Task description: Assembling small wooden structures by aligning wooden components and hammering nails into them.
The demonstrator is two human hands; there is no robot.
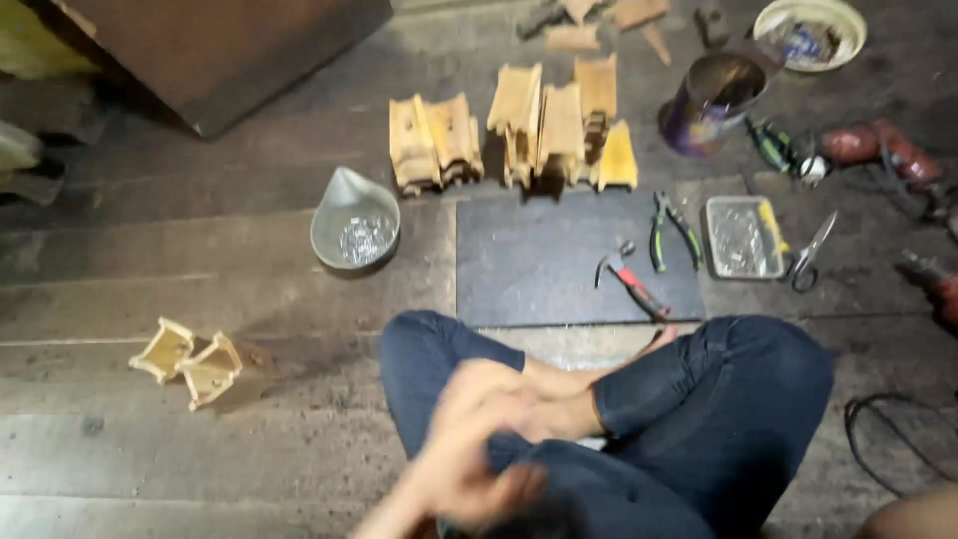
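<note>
Down on the worn plank floor [150,240], a small pale wooden piece [190,364] lies by itself at far left, made of two flared blocks joined together. Right of it sits a grey metal dish [354,230] with a heap of shiny small fasteners. Next comes a row of similar wooden blocks [519,125] standing along the far edge of a dark mat [544,265]. On that mat lie a red-handled hammer [629,279] and green pliers [671,232]; a clear tray [740,238], scissors [810,255] and a tin can [711,100] follow rightward. Nearer, over crossed legs in dark trousers, a blurred hand [469,444] hovers well apart from all of these; which hand it is and its grip cannot be told, and nothing blocks the tools.
</note>
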